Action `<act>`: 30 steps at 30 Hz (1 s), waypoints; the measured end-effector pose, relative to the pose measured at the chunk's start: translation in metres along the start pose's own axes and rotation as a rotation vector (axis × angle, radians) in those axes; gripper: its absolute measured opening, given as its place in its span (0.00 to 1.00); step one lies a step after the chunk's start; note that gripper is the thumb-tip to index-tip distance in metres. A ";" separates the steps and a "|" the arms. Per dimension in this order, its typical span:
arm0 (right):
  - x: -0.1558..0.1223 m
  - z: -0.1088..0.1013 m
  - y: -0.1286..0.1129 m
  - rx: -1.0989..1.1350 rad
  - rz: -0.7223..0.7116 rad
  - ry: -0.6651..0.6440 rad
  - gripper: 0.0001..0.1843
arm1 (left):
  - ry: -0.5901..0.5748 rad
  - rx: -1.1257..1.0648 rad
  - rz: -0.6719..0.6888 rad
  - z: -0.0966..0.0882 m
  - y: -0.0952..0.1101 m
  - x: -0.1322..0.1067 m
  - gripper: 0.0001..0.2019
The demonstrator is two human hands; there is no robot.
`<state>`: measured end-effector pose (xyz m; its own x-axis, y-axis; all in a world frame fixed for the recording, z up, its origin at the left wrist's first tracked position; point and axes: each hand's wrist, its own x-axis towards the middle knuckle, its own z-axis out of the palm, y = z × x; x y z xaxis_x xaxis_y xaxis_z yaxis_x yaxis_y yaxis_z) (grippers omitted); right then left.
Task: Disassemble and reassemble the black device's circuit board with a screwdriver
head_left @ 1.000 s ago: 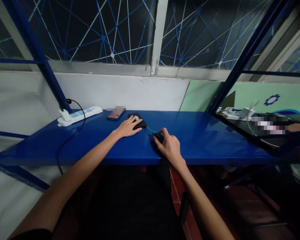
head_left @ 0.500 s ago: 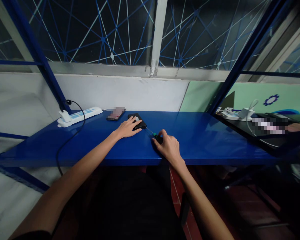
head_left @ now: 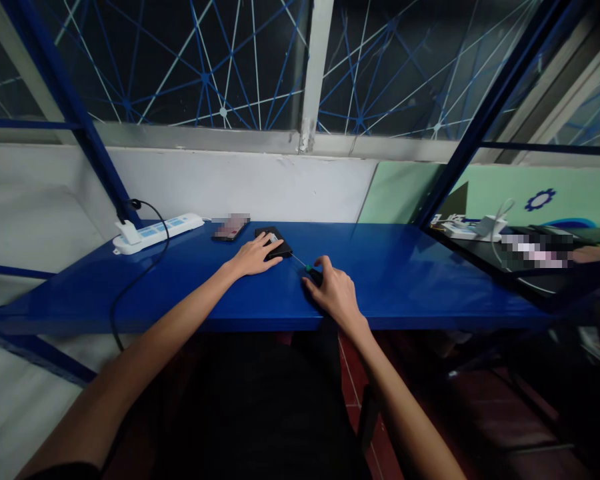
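On the blue table [head_left: 410,280] lies a flat black rectangular device [head_left: 283,249] with a light patch on top. My left hand [head_left: 256,256] rests on it from the left, fingers spread across its top and thumb along the near side. To the right, my right hand [head_left: 336,290] is closed around the dark handle of a screwdriver [head_left: 310,269] with a green collar. Its thin metal shaft points up and left, and the tip meets the device's right end. Whether the tip sits in a screw is too small to tell.
A phone [head_left: 231,227] lies behind my left hand. Further left, a white power strip [head_left: 160,233] has a plug in it, and a black cable [head_left: 139,272] hangs over the front edge. On the right, another person's hand [head_left: 595,253] is near a dark table with a charger [head_left: 491,227].
My right hand has shifted very slightly on the screwdriver handle. The left hand and the device keep their places; the whole view has moved a little.
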<state>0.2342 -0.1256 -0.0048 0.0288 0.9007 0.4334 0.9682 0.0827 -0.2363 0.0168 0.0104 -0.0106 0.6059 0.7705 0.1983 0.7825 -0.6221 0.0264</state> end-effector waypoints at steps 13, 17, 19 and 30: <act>-0.001 -0.005 -0.015 -0.206 0.050 -0.068 0.22 | 0.032 0.003 0.007 0.003 -0.001 0.000 0.33; -0.001 -0.005 -0.013 -0.148 0.054 -0.036 0.20 | 0.032 0.001 0.011 0.001 0.000 -0.002 0.34; -0.002 -0.005 -0.011 -0.113 0.050 -0.046 0.19 | 0.029 -0.003 0.010 0.001 0.000 -0.002 0.34; -0.005 -0.006 -0.007 -0.101 0.039 0.066 0.22 | 0.004 -0.030 0.000 -0.001 0.002 -0.003 0.35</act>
<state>0.2286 -0.1330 0.0001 0.0801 0.8719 0.4831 0.9860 0.0018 -0.1667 0.0163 0.0073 -0.0105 0.6053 0.7699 0.2022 0.7777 -0.6261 0.0560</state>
